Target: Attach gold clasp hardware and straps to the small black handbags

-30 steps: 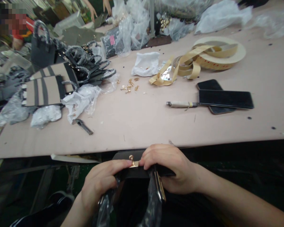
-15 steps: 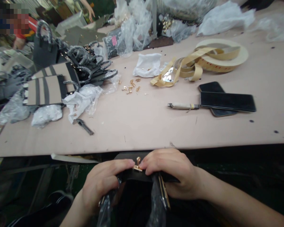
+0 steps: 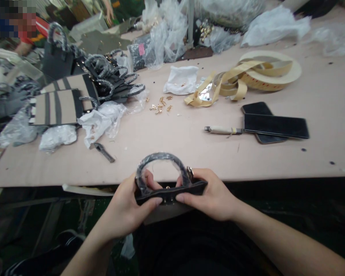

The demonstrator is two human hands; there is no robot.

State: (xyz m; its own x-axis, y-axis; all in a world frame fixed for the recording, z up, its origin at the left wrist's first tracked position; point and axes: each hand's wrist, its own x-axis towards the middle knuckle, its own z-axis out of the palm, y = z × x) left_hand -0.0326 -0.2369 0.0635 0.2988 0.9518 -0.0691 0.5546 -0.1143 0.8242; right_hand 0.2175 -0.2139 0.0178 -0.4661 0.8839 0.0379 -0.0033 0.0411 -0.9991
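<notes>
Between my two hands is a small black handbag panel or handbag (image 3: 172, 192), held at the table's front edge. Its round handle (image 3: 163, 156), wrapped in clear plastic, stands up above the top edge. My left hand (image 3: 132, 205) grips the left side, thumb on the near face and fingers behind. My right hand (image 3: 211, 195) pinches the right side the same way. Small metal prongs show on the near face between my thumbs. A bit of gold-coloured hardware (image 3: 168, 187) peeks over the top edge. The lower part of the bag is in shadow.
Loose gold fittings (image 3: 161, 105) lie mid-table beside a white pouch (image 3: 181, 79). Two phones (image 3: 276, 125), a grey-handled tool (image 3: 222, 130) and a tape roll (image 3: 271, 71) are to the right. Striped and black handbags (image 3: 57, 107) pile up at left, near a dark tool (image 3: 104, 152).
The handbag has been turned in my hands: its plastic-wrapped handle, which hung below, now stands up. My thumbs have come to the near face, and the gold fitting is now mostly hidden behind the edge.
</notes>
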